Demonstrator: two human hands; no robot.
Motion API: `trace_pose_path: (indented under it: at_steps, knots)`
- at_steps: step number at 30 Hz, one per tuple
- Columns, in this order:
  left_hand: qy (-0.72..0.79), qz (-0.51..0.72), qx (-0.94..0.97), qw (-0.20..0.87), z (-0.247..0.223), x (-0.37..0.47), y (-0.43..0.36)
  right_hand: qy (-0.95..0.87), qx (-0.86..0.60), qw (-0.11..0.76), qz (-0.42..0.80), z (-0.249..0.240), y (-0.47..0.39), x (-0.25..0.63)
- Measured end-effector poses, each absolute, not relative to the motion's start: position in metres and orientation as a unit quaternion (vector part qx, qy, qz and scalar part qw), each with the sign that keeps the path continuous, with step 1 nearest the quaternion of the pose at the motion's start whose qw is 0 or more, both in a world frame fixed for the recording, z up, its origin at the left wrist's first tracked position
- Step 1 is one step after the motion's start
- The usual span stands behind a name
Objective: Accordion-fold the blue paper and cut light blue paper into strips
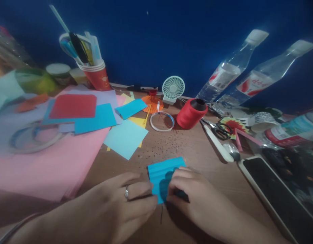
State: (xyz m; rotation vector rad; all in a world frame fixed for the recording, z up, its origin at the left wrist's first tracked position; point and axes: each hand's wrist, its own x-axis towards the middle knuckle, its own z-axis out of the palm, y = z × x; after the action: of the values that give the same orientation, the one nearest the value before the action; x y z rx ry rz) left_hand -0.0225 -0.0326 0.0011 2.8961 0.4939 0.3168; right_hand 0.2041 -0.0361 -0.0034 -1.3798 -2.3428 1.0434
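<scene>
A creased sheet of blue paper (pixel 159 174) lies on the table in front of me, with fold lines running across it. My left hand (pixel 131 200), wearing a ring, has its fingers bent together at the paper's left and lower edge; thumb and fingertips pinch that corner. On the opposite side my right hand (pixel 189 189) is curled, its fingers closed on the right edge of the same sheet. The fingertips of both hands partly cover the lower part of the paper. A short dark thread-like piece (pixel 161 215) lies just below it.
Colored papers, including a light blue square (pixel 126 139), spread over pink sheets (pixel 77 162) at left. A red thread spool (pixel 191 113), tape roll (pixel 162 121), small fan (pixel 173 88) and paper cup (pixel 97 76) stand behind. Right are scissors (pixel 220 130), a white cutter (pixel 217 144), phone (pixel 270 196) and bottles (pixel 227 67).
</scene>
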Motion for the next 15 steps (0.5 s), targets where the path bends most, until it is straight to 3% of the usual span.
trace_pose_path:
  at_steps: [8, 15]
  knots:
    - [0.142, 0.091, 0.974, 0.154, 0.0021, -0.0196, -0.0263, -0.805, -0.466, 0.112, 0.349, -0.0049, -0.0332, 0.2044]
    - [0.234, 0.080, 0.958, 0.145, -0.0006, -0.0175, -0.0317, -0.825, -0.436, 0.139, 0.332, -0.0105, -0.0329, 0.2058]
